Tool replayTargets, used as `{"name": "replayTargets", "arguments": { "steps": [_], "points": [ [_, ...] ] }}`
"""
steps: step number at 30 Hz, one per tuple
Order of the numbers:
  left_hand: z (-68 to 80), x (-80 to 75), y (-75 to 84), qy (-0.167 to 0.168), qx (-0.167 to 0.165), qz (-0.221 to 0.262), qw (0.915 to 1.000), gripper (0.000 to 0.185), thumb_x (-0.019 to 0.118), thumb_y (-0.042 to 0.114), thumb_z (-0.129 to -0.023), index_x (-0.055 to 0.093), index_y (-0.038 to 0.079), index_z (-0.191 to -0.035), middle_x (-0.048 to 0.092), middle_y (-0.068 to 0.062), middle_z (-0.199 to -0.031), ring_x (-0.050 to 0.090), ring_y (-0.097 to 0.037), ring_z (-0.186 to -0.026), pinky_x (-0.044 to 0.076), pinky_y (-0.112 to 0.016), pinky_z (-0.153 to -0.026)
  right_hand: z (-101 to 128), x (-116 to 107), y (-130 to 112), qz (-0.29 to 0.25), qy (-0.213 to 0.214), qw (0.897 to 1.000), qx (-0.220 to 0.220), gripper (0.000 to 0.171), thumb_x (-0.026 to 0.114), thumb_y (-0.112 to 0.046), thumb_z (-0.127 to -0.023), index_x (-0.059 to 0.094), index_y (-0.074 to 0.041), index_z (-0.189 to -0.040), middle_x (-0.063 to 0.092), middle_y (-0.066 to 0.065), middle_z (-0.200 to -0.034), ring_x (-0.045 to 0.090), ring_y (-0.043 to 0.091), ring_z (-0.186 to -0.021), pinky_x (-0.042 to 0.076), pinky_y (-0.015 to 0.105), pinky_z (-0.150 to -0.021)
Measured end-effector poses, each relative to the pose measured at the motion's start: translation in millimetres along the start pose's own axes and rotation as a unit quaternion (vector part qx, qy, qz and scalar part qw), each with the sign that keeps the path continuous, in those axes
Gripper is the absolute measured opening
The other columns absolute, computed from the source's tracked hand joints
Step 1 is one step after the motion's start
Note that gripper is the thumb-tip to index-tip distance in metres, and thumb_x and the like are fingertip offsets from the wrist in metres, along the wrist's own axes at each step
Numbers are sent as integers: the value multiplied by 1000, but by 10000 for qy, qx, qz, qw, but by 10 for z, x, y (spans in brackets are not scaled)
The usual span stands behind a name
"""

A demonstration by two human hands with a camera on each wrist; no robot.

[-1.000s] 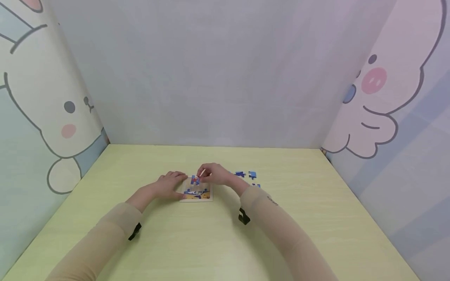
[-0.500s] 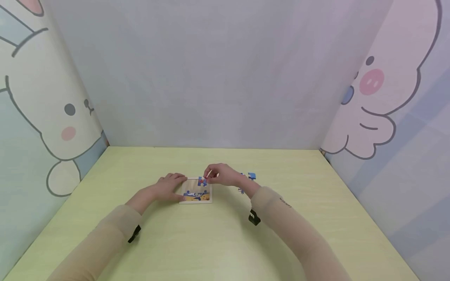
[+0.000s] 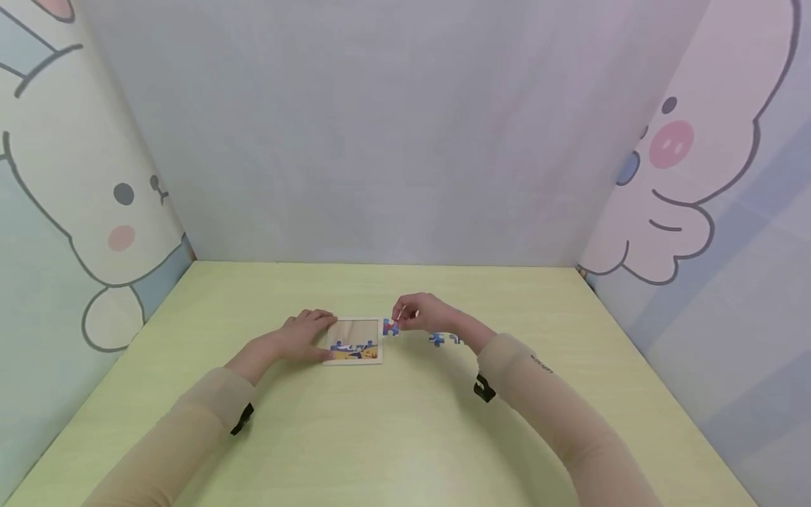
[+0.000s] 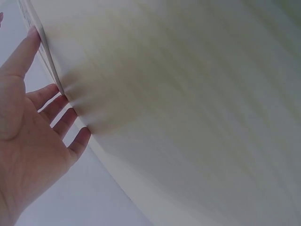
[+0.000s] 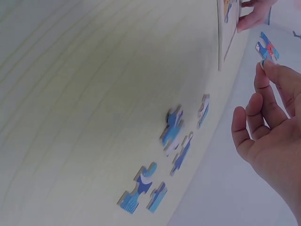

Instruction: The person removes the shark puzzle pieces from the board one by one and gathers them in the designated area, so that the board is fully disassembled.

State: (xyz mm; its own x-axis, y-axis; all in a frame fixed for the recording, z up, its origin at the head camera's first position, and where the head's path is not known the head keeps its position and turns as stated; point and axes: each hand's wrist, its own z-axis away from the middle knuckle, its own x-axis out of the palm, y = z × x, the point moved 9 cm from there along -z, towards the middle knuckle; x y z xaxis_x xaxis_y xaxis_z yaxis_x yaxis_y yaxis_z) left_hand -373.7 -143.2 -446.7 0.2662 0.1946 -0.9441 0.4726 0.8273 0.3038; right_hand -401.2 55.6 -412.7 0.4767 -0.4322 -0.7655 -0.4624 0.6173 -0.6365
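Observation:
My left hand (image 3: 300, 336) rests along the left edge of a small square jigsaw tray (image 3: 355, 329), thumb on its near corner and fingertips by its far one. Assembled pieces (image 3: 355, 351) with a yellow and blue picture line the near part of the tray; bare wood shows behind them. My right hand (image 3: 423, 312) pinches a blue and red jigsaw piece (image 3: 390, 327) between thumb and index finger, just off the tray's right side. In the right wrist view this piece (image 5: 269, 47) is held up off the table, its other fingers loosely bent.
Several loose blue jigsaw pieces (image 5: 141, 186) lie on the pale wooden table (image 3: 355, 436) right of the tray, partly hidden by my right forearm in the head view. A grey cloth wall (image 3: 393, 141) stands behind the table, with cartoon-printed panels at both sides.
My right hand has carried the blue and red jigsaw piece rightward, from above the tray to beyond its right edge. My left hand has stayed on the tray.

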Motion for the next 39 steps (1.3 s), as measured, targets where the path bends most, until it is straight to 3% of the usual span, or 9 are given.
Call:
{"name": "replayTargets", "arguments": {
  "steps": [9,17,31,39],
  "points": [
    [13,-16,34,17,37,30,10000,78,66,44,-85,36,4,-144,33,-19,-148,28,-43,-134,24,-65,-104,88,20,231,190,-194,9994,212,7,64,-12,-90,64,-16,-95,64,-4,-83,55,11,-73,47,24,-65],
    [-9,10,13,-18,-28,49,10000,78,66,44,-85,35,4,-145,33,-17,-148,27,-41,-134,24,-63,-105,138,32,415,260,-122,9982,525,7,66,-13,-89,64,-17,-94,64,-4,-83,55,11,-74,46,24,-67],
    [-17,5,33,-111,-76,101,9999,78,67,43,-85,36,5,-144,32,-17,-148,28,-41,-134,25,-61,-106,110,71,425,674,19,9971,364,6,65,-11,-89,65,-15,-94,62,-5,-82,52,9,-72,45,22,-66],
    [-37,20,38,-114,-41,54,9999,78,67,43,-85,35,5,-145,31,-16,-149,27,-39,-135,26,-59,-106,131,4,452,625,101,9966,533,10,65,-13,-89,67,-15,-99,60,-6,-81,50,10,-69,43,23,-62]
  ]
}}
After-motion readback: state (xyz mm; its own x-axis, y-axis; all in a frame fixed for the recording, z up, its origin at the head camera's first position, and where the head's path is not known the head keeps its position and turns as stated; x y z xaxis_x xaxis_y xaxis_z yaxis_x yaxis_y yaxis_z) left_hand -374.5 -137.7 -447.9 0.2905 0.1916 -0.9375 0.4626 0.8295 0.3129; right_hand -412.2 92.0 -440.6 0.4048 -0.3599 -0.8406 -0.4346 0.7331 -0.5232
